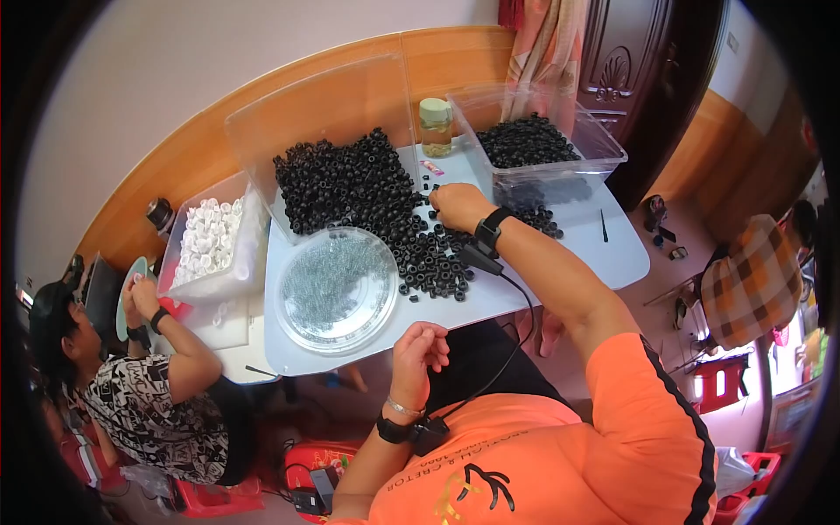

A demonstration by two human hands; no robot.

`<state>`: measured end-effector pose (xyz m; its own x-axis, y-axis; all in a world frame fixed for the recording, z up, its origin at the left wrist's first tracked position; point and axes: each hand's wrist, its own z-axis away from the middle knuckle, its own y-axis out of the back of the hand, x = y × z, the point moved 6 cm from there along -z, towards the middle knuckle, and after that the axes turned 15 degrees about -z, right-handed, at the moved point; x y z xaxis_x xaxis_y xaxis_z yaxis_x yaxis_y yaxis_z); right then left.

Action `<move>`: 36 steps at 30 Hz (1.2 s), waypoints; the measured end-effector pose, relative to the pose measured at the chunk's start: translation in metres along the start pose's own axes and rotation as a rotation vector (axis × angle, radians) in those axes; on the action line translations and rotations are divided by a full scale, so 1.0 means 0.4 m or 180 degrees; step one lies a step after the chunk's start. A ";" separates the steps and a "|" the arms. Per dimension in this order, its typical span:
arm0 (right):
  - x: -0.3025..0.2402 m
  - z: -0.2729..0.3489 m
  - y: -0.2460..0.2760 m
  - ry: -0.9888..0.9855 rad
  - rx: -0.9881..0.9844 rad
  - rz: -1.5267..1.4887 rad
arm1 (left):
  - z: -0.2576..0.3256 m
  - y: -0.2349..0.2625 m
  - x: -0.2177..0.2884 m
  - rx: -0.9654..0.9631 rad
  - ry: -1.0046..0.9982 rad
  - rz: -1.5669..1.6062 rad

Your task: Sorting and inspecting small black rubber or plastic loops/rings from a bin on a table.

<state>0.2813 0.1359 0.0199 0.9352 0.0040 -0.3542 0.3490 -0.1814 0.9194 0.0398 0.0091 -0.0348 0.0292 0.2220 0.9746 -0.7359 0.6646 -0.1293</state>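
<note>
My right hand [461, 207] reaches over the table to the edge of a heap of small black ring-shaped plastic parts [341, 188]. Its fingers are closed and point down; whatever is between the fingertips is hidden. Close to my body, off the table's near edge, my left hand [420, 354] is raised with the fingers curled in. Anything inside it is too small or too covered to make out. Left of the loose black parts [435, 262] lies a round clear tray [286, 324] spread with many tiny translucent pieces.
A clear bin [604, 164] of black parts stands far right, beside a green-lidded jar [436, 131]. A thin dark tool [604, 226] lies at the table's right. At left, a co-worker [157, 385] handles something near a bin of white parts [210, 241]. Another person [752, 284] bends at right.
</note>
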 end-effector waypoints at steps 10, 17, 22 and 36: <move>-0.158 0.261 0.136 0.0418 0.0693 -0.2601 | -0.020 -0.013 0.038 0.0274 -0.0235 0.0042; -0.248 0.425 0.091 0.0936 0.1121 -0.2691 | -0.050 -0.060 0.086 -0.0133 -0.0183 0.0359; -0.244 0.426 0.079 0.0825 0.1174 -0.2835 | -0.056 -0.061 0.078 -0.0095 -0.0257 0.0650; -0.317 0.404 0.047 0.1047 0.0901 -0.2138 | -0.030 0.009 0.025 -0.0098 -0.0209 0.0893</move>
<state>0.1595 -0.0269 0.0543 0.5157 0.4828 -0.7078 0.8567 -0.2799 0.4333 0.0455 0.0222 -0.0277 -0.2173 0.3542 0.9096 -0.6882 0.6052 -0.4001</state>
